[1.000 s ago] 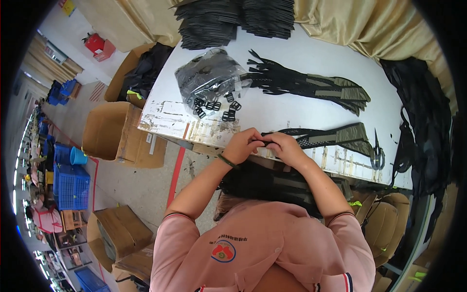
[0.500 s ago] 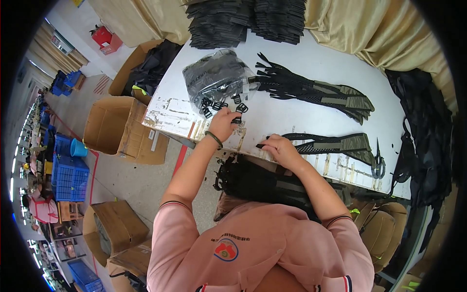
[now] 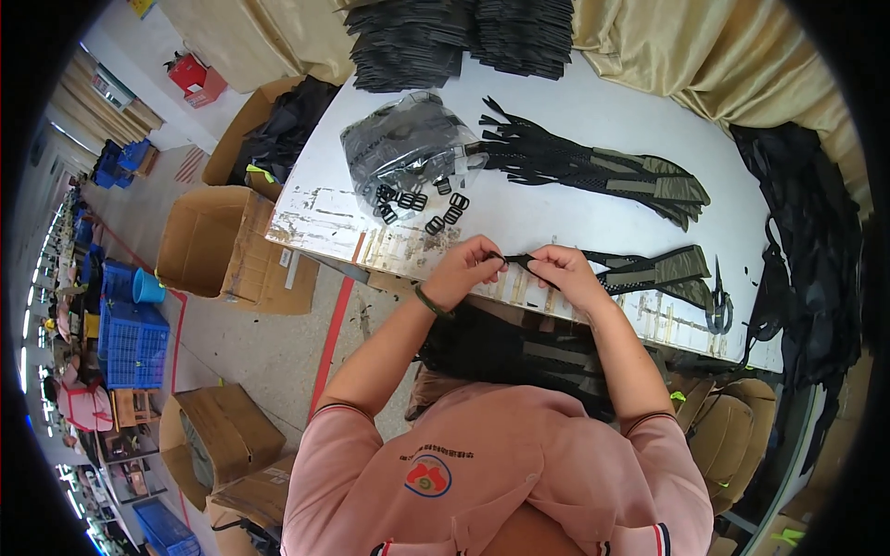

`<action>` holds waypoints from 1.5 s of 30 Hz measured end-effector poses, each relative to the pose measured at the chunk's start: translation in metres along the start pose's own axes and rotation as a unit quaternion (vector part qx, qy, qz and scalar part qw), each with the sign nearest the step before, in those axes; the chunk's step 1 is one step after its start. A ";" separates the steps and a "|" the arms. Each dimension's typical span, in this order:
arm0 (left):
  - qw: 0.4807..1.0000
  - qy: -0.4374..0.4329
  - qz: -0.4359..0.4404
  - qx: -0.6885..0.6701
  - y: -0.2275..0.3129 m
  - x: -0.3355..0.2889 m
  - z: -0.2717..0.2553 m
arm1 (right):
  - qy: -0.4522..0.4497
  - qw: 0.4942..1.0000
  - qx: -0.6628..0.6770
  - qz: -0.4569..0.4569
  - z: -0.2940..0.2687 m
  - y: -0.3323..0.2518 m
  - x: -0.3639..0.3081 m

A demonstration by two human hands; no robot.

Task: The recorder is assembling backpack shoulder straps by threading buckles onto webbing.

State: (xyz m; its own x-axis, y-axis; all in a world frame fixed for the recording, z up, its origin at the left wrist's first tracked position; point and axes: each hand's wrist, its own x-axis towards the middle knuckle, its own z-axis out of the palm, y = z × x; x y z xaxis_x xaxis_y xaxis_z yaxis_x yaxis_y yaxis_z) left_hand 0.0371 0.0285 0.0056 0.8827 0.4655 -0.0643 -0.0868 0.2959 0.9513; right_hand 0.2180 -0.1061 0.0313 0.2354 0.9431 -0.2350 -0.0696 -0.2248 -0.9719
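My left hand point(image 3: 466, 269) pinches a small black slide buckle point(image 3: 499, 260), partly covered by the fingers. Right beside it, my right hand point(image 3: 565, 272) grips the end of a black webbing strap, and buckle and strap tip meet between the two hands. The strap runs right into a black mesh and olive shoulder strap piece point(image 3: 660, 271) lying along the table's near edge. Several loose slide buckles point(image 3: 454, 209) lie beyond my left hand, by the mouth of a clear plastic bag point(image 3: 408, 139).
Scissors point(image 3: 718, 310) lie at the table's right. More shoulder strap pieces point(image 3: 649, 179) lie farther back on the white table point(image 3: 315, 199). Stacked black pieces point(image 3: 408, 42) stand at the back. Black material point(image 3: 802, 241) hangs at right; a cardboard box point(image 3: 204, 236) stands left.
My left hand has come from the loose buckles toward my right hand, bringing a slide buckle. My right hand has lifted the strap end slightly and shifted right.
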 end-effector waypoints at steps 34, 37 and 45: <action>0.955 -0.133 -0.062 -0.256 -0.016 -0.010 0.033 | -0.140 0.986 -0.057 -0.075 -0.002 -0.022 -0.034; 0.952 -0.140 -0.064 -0.265 -0.015 -0.009 0.034 | -0.150 0.985 -0.050 -0.073 -0.003 -0.022 -0.034; 0.974 -0.132 -0.063 -0.172 -0.017 -0.008 0.029 | -0.088 0.989 -0.089 -0.077 0.006 -0.015 -0.038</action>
State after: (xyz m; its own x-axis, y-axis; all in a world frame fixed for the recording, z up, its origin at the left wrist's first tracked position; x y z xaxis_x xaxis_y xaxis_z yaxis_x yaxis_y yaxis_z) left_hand 0.0447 -0.0046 -0.0010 0.9804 0.1902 -0.0520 -0.0790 0.6209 0.7799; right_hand 0.2045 -0.1376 0.0548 0.0561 0.9941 -0.0926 0.1297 -0.0992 -0.9866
